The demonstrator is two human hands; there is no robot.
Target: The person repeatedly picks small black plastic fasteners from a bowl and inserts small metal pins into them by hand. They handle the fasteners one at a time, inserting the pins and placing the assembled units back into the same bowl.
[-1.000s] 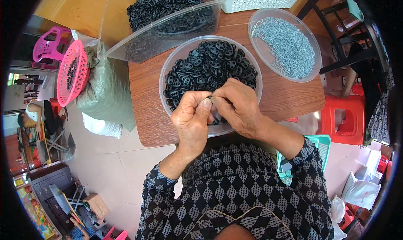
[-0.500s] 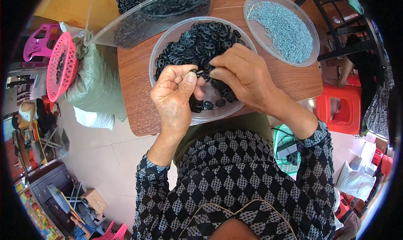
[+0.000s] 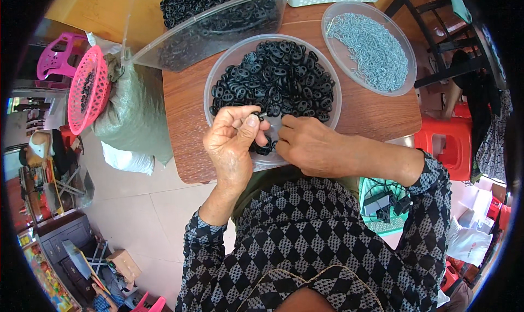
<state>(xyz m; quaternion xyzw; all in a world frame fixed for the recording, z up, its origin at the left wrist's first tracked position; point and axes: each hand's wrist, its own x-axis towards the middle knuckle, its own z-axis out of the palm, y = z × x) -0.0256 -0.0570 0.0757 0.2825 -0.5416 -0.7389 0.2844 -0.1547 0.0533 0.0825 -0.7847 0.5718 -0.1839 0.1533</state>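
Note:
My left hand point(image 3: 232, 145) pinches a small black plastic piece point(image 3: 257, 115) between thumb and forefinger, above the near left part of a round clear tub point(image 3: 338, 105). Heaped in that tub are many black oval plastic pieces point(image 3: 273, 66) with holes in them. Over the tub's near right side, my right hand point(image 3: 308, 147) is closed, its fingers curled downward. Its fingertips are partly hidden, and anything between them cannot be made out. A few loose black pieces lie between the two hands.
A round clear tray point(image 3: 410, 88) of silvery screws point(image 3: 374, 52) stands at the right on the brown wooden table point(image 3: 185, 143). Behind on the left is a big clear bin point(image 3: 218, 42) with black pieces. A pink basket point(image 3: 90, 88) sits by a sack; a red stool point(image 3: 445, 143) is at right.
My right hand has moved down and toward me, away from the piece in my left hand. My left hand keeps its pinch. The whole view has shifted slightly.

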